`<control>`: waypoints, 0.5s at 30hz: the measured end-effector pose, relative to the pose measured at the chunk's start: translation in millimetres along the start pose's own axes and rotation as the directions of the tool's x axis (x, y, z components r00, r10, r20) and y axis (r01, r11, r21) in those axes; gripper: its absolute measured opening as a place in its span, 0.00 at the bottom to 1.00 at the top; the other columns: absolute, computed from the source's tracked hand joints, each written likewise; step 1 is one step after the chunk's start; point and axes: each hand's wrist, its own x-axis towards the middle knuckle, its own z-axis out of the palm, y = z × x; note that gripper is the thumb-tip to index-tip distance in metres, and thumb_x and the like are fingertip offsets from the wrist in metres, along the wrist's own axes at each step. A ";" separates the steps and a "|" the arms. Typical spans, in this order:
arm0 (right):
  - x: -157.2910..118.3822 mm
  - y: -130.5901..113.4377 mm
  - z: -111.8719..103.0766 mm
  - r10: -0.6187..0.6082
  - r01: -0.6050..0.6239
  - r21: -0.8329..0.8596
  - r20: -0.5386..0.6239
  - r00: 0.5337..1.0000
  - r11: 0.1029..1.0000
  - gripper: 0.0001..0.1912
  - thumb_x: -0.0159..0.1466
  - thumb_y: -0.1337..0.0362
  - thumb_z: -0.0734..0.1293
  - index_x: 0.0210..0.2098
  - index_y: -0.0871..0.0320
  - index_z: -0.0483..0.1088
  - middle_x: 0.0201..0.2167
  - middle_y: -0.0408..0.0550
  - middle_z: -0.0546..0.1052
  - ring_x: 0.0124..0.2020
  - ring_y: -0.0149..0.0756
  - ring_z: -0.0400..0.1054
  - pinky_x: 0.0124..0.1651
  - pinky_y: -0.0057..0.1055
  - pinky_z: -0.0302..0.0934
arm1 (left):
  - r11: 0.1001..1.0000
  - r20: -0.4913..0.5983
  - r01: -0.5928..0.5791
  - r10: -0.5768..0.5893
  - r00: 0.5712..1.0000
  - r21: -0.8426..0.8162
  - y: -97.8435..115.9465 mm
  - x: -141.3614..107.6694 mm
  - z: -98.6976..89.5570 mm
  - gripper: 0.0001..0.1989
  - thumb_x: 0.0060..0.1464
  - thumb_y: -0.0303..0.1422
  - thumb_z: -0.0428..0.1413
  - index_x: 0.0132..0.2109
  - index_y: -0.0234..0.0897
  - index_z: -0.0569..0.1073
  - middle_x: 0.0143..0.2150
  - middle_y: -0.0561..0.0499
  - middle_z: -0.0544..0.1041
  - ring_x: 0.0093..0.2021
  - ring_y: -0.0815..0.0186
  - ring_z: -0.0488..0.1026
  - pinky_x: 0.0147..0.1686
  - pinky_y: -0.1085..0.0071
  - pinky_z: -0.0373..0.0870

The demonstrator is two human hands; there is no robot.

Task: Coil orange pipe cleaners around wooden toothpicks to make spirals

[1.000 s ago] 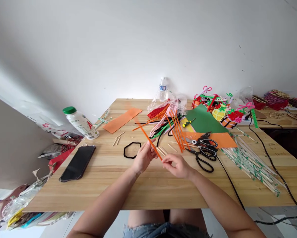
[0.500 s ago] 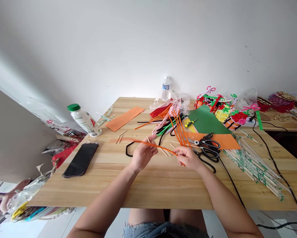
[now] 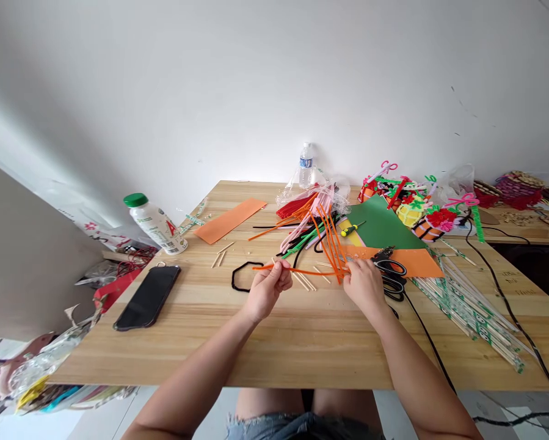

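Your left hand (image 3: 269, 286): fingers pinching orange stem (image 3: 315, 272). Your right hand (image 3: 364, 284): near scissors (image 3: 390, 283), at stem's end, fingers' grip unclear.

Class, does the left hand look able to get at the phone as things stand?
Likely yes: the phone lies flat and uncovered, with nothing standing between it and the left hand, though that hand may need to release the orange pipe cleaner first.

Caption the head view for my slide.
Left hand gripping an orange pipe cleaner, right hand by the scissors on a wooden table.
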 end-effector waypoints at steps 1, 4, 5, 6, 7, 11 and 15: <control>-1.9 -2.9 1.1 -0.095 0.101 0.046 -0.115 0.989 0.994 0.14 0.57 0.75 0.61 0.39 0.64 0.74 0.42 0.62 0.77 0.48 0.53 0.68 0.50 0.47 0.61 | 0.999 0.025 0.021 -0.022 0.999 0.027 -3.5 -0.8 0.1 0.16 0.52 0.42 0.61 0.36 0.32 0.72 0.23 0.57 0.58 0.23 0.75 0.52 0.24 0.74 0.48; -12.6 -20.2 7.5 -0.383 0.515 0.249 -0.430 0.818 0.820 0.19 0.60 0.74 0.61 0.50 0.62 0.70 0.45 0.59 0.75 0.49 0.47 0.68 0.53 0.45 0.63 | 0.987 0.116 0.120 -0.132 0.984 0.106 -15.9 -5.2 1.5 0.18 0.52 0.44 0.61 0.37 0.31 0.72 0.22 0.58 0.57 0.22 0.75 0.51 0.25 0.74 0.45; -17.1 -27.3 10.2 -0.428 0.591 0.313 -0.456 0.780 0.743 0.20 0.62 0.73 0.62 0.54 0.61 0.67 0.45 0.59 0.75 0.49 0.45 0.69 0.52 0.43 0.66 | 0.979 0.141 0.157 -0.176 0.974 0.131 -19.8 -7.3 2.3 0.18 0.52 0.44 0.61 0.36 0.31 0.71 0.22 0.58 0.57 0.22 0.75 0.51 0.25 0.73 0.45; -21.4 -33.9 12.7 -0.468 0.640 0.352 -0.461 0.754 0.683 0.21 0.63 0.72 0.63 0.56 0.60 0.65 0.45 0.57 0.75 0.47 0.43 0.70 0.49 0.41 0.67 | 0.970 0.160 0.192 -0.215 0.963 0.151 -23.2 -9.5 3.2 0.19 0.51 0.45 0.61 0.34 0.31 0.70 0.21 0.58 0.57 0.22 0.75 0.51 0.25 0.73 0.44; -25.0 -39.2 15.1 -0.504 0.667 0.380 -0.446 0.739 0.642 0.22 0.64 0.72 0.62 0.57 0.58 0.64 0.44 0.56 0.75 0.46 0.41 0.71 0.48 0.39 0.69 | 0.962 0.171 0.218 -0.245 0.954 0.164 -25.9 -11.8 4.3 0.19 0.51 0.45 0.61 0.32 0.31 0.69 0.21 0.58 0.58 0.22 0.75 0.51 0.25 0.73 0.45; -28.6 -43.4 18.8 -0.487 0.652 0.416 -0.441 0.754 0.634 0.19 0.67 0.73 0.60 0.55 0.55 0.68 0.40 0.53 0.78 0.41 0.37 0.74 0.42 0.33 0.71 | 0.952 0.163 0.272 -0.293 0.942 0.136 -30.6 -18.8 8.2 0.18 0.45 0.42 0.65 0.35 0.32 0.71 0.27 0.54 0.65 0.26 0.73 0.57 0.27 0.73 0.51; -22.4 -32.5 13.5 -0.505 0.652 0.354 -0.426 0.751 0.670 0.15 0.66 0.70 0.63 0.52 0.56 0.72 0.35 0.51 0.79 0.36 0.38 0.74 0.37 0.33 0.71 | 0.950 0.171 0.285 -0.304 0.937 0.129 -30.2 -19.8 9.4 0.19 0.47 0.44 0.63 0.39 0.32 0.72 0.31 0.51 0.69 0.26 0.74 0.59 0.27 0.73 0.52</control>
